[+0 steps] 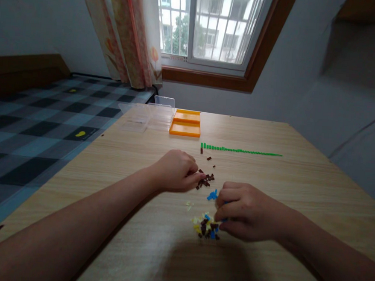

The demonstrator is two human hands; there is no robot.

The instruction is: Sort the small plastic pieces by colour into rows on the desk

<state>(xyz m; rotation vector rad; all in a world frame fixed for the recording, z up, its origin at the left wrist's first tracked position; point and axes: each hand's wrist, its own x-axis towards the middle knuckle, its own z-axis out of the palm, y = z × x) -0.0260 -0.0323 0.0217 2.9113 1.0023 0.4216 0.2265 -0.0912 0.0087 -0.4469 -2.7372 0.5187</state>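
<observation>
My left hand [176, 172] is closed, its fingers curled and its thumb tip at a small pile of brown building pieces [207, 181]. Whatever it may pinch is hidden. Closer to me, my right hand [246, 211] bends its fingers down beside some blue pieces [213, 195] and a mixed pile of yellow, brown and blue pieces [205, 227]. Bits of blue show at its fingertips, but I cannot tell whether they are held. A few pale yellow pieces [189, 205] lie between the hands. Farther off runs a row of green pieces [238, 150], with one brown piece [201, 151] below its left end.
An orange tray [184, 135] with a divider stands at the table's far edge. Left of it are clear plastic boxes [160, 115]. A bed with a checked cover [90, 108] borders the wooden table [129, 243] on the left; a window lies beyond.
</observation>
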